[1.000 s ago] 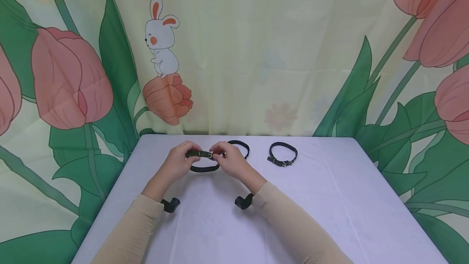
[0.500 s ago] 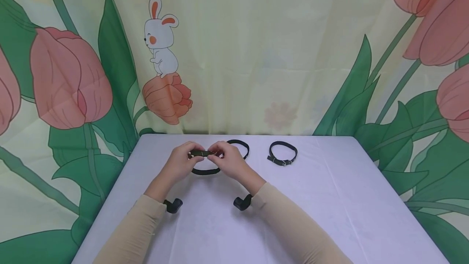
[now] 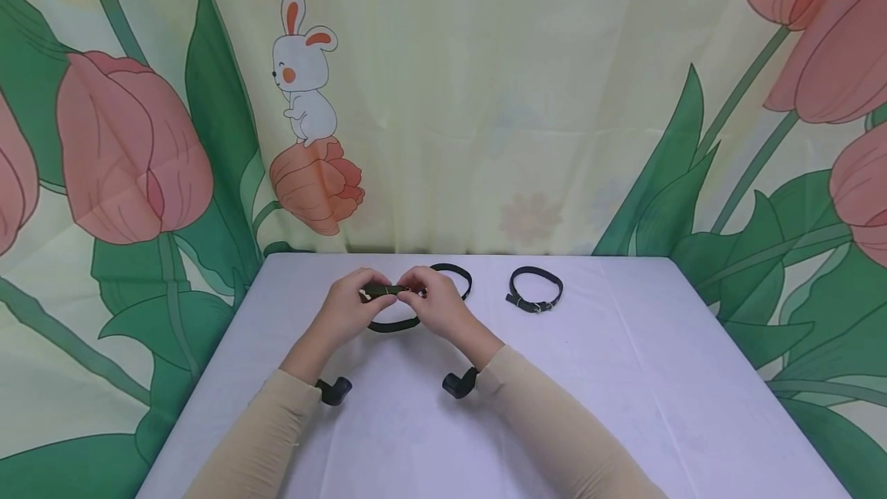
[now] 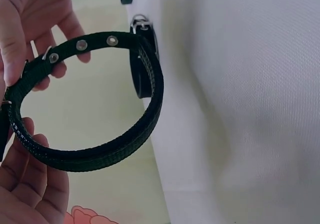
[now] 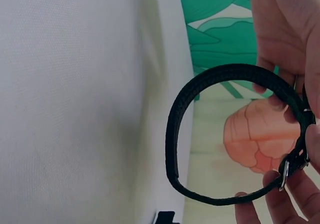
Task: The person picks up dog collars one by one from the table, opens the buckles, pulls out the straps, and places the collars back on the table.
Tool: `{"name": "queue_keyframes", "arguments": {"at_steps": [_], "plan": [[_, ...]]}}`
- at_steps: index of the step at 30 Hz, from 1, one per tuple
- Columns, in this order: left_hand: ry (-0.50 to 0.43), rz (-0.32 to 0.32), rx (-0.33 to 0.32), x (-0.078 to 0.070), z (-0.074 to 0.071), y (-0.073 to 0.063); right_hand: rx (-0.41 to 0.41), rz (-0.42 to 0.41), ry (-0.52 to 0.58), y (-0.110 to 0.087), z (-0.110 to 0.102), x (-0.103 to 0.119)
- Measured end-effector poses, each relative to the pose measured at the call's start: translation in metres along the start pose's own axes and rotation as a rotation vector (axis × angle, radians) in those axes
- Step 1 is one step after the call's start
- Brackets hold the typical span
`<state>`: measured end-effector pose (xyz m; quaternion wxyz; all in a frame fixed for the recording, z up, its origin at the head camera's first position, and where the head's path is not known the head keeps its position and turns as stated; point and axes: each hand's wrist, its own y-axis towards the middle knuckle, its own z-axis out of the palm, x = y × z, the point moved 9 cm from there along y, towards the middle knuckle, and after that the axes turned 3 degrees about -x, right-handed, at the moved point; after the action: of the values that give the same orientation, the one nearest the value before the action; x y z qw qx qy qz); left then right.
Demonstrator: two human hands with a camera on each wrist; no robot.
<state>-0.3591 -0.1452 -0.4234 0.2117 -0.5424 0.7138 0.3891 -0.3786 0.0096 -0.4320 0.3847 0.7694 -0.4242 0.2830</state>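
A dark green-black buckle collar (image 3: 393,326) hangs as a loop above the table. My left hand (image 3: 346,299) pinches its upper strap between thumb and fingers. On the other side my right hand (image 3: 438,300) pinches the strap near the buckle, with the two hands' fingertips close together. Silver eyelets (image 4: 81,45) line the strap beside the right hand in the left wrist view. The metal buckle (image 5: 285,176) shows by the right hand's fingers in the right wrist view; in the head view those fingers mostly cover it.
Behind the right hand lies a second black collar (image 3: 457,272), partly hidden. A third buckled collar (image 3: 535,306) lies farther right on the white-covered table (image 3: 610,406). A patterned curtain (image 3: 457,137) hangs along the back edge.
The left hand has slid slightly right towards the right hand, with the collar loop shifting the same way. The buckle, visible between the hands earlier, is now mostly behind fingers.
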Motion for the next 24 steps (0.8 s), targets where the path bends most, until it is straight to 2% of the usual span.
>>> {"name": "queue_keyframes", "arguments": {"at_steps": [8, 18, 24], "plan": [[0.017, 0.001, -0.026, -0.0016, -0.0015, -0.0008, -0.023, -0.001, 0.019, -0.0005, -0.0021, -0.0008], [0.01, -0.023, 0.0, -0.0011, -0.0007, -0.0013, -0.028, 0.021, 0.04, -0.002, -0.0043, -0.0016], [0.029, 0.014, -0.012, -0.0043, -0.0018, -0.0018, -0.01, 0.033, 0.057, -0.0028, -0.0039, -0.001]]}}
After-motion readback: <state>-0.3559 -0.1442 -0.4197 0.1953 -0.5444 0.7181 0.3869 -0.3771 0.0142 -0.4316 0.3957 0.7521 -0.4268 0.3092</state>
